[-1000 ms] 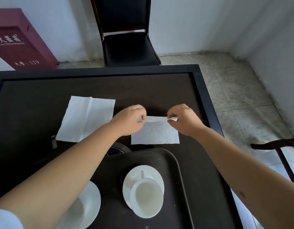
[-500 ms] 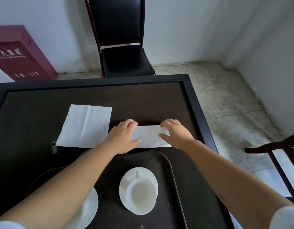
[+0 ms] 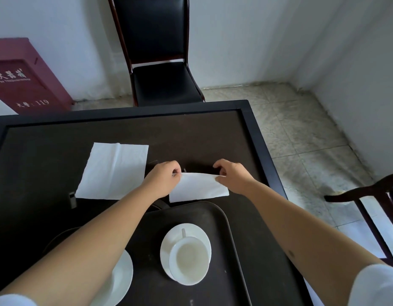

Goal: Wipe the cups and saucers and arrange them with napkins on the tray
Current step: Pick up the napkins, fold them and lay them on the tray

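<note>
White walls and a worn tiled floor (image 3: 301, 133) frame our dark square table (image 3: 191, 133), with a black chair (image 3: 160, 62) pushed in at twelve o'clock and a red cabinet (image 3: 25, 78) against the wall at ten o'clock. At three o'clock the arm of another dark chair (image 3: 363, 191) juts into view.

Near the middle of the table we hold a folded white napkin (image 3: 197, 187) by its far edge. Our left hand (image 3: 163, 180) pinches the far left corner between thumb and fingertips, and our right hand (image 3: 232, 176) pinches the far right corner the same way; the near edge of the napkin rests on the table just beyond the tray. A second napkin (image 3: 112, 171), unfolded and flat, lies at nine o'clock from our hands, just beside the left wrist.

At six o'clock sits the dark tray (image 3: 222, 217). On it a white cup (image 3: 189, 261) stands upright on a white saucer (image 3: 201, 236), its handle pointing to twelve o'clock. Another saucer (image 3: 122, 277) lies at seven o'clock, partly hidden under our left forearm, so we cannot tell whether a cup sits on it.
</note>
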Demonstrator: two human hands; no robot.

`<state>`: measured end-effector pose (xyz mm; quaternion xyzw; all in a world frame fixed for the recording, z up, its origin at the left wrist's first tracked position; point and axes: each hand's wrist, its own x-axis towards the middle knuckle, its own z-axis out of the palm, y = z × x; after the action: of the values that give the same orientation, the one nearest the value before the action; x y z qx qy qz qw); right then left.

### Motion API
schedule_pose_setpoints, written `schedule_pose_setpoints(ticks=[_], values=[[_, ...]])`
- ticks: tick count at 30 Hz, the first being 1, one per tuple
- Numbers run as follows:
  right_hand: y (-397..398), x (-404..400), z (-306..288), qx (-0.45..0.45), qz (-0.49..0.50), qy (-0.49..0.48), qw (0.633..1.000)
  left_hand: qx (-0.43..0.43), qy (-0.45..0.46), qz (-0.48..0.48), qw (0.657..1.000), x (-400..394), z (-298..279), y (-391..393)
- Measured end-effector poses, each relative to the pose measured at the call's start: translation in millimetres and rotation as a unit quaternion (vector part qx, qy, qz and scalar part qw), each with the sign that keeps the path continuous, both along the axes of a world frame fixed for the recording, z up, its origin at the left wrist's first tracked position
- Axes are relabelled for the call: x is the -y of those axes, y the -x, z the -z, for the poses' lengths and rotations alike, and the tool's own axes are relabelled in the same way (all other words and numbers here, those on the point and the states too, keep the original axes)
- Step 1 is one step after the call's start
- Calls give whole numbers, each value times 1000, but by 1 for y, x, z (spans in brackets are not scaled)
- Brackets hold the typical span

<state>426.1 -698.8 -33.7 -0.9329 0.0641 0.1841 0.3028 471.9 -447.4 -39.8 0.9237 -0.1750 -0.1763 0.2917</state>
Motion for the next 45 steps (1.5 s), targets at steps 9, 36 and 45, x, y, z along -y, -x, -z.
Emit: schedule_pose_setpoints(ticks=[9, 36, 45], values=[[40, -8, -73, 18, 74, -133, 988, 17, 64, -8, 998, -20, -70, 44], [309, -201, -158, -23, 112, -459, 881, -218, 372, -236, 871, -218, -155, 365], [337, -255, -87, -162, 275, -398, 860, -253, 302, -380, 837, -258, -101, 391]])
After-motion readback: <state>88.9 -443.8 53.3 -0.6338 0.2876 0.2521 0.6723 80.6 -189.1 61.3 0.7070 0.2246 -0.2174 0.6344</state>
